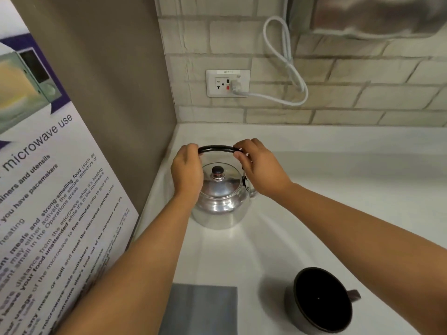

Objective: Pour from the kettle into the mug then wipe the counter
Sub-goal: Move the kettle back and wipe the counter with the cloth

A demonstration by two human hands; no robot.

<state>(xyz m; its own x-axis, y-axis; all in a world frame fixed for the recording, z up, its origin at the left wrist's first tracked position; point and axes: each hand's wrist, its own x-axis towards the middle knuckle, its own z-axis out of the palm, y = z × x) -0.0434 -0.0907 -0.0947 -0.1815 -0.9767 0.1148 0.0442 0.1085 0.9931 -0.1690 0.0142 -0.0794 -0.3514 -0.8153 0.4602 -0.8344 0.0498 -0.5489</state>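
A shiny metal kettle (219, 205) with a dark lid knob stands on the white counter (338, 201) near the back left corner. Its black arched handle (216, 149) is upright. My left hand (187, 171) grips the handle's left end and my right hand (260, 166) grips its right end. A dark mug (323, 301) with an empty black inside stands near the front right, its handle pointing right. A grey folded cloth (199, 310) lies flat at the front edge, left of the mug.
A brown wall panel with a microwave-use poster (48, 189) borders the counter on the left. A tiled back wall holds an outlet (227, 83) with a white cord (285, 68) looping up towards a metal fixture (375, 15) at top right.
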